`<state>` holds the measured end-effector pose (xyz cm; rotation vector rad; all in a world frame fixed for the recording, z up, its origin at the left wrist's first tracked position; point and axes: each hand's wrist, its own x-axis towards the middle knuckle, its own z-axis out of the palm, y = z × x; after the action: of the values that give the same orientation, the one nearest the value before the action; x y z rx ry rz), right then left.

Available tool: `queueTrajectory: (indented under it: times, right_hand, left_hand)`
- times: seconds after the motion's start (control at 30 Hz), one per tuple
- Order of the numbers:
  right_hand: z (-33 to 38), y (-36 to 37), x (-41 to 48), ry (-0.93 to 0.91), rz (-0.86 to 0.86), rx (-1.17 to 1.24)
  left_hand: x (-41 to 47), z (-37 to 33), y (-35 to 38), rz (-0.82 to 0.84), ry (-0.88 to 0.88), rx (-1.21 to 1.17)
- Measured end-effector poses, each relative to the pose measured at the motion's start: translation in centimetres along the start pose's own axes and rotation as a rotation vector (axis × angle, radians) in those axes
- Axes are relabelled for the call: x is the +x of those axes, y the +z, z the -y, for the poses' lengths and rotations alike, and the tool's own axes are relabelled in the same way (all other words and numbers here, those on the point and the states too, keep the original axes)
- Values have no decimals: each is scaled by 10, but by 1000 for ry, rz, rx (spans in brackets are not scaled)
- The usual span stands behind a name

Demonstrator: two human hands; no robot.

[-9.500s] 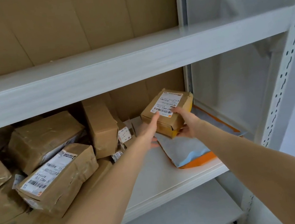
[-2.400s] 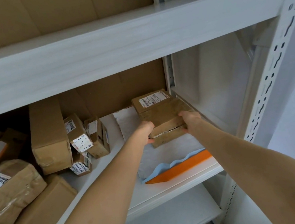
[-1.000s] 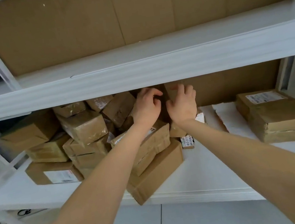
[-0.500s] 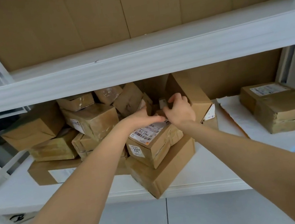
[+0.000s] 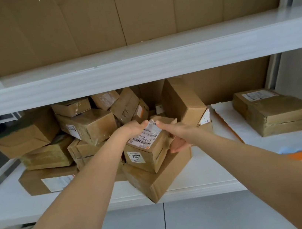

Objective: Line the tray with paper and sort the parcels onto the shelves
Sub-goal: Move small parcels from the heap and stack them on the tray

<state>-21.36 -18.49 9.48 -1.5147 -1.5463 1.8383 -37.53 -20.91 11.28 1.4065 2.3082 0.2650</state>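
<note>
Both hands hold one small brown parcel [image 5: 147, 149] on top of the pile, near the front edge of the white shelf [image 5: 202, 167]; the left hand [image 5: 132, 127] curls over its top left side; the right hand [image 5: 176, 134] wraps its right side, fingers pressed on it; its sticker reads "200", and the long label on top is too blurry to read; a flat box [image 5: 159, 179] under it pokes over the shelf's front edge; bare shelf lies just right of the pile; two stacked parcels [image 5: 274, 112] sit on white paper [image 5: 231, 122] by the right end
</note>
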Motion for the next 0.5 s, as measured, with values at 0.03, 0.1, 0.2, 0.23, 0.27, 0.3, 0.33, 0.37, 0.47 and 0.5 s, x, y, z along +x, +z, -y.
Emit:
queueTrajectory:
  times: [0.03,0.1,0.2,0.23,0.27,0.3,0.33,0.37,0.47,0.5]
  right_hand:
    - [-1,2,1,20,19,19]
    - [-3,8,3,31,40,56]
    - [-7,12,11,22,36,-6]
    - [-9,12,13,11,32,-33]
    - [-10,12,14,-9,24,-40]
    - [-10,11,13,-32,19,-20]
    - [-10,10,13,-62,13,19]
    - [-9,8,11,-98,13,71]
    - [-1,4,0,-225,21,182]
    - [1,2,-2,-257,22,188]
  left_hand:
    - [-2,0,0,1,-9,6]
    - [-7,-2,0,4,-19,1]
    - [-14,-4,2,47,-61,-68]
    - [-15,-3,2,51,-79,-120]
    - [-16,-3,1,47,-95,-182]
    - [-17,-3,1,27,-99,-243]
    - [-16,-2,0,0,-94,-301]
    - [-15,-1,-2,-35,-83,-356]
    - [-15,-3,-7,-124,-47,-516]
    - [-14,-4,-8,-149,-36,-550]
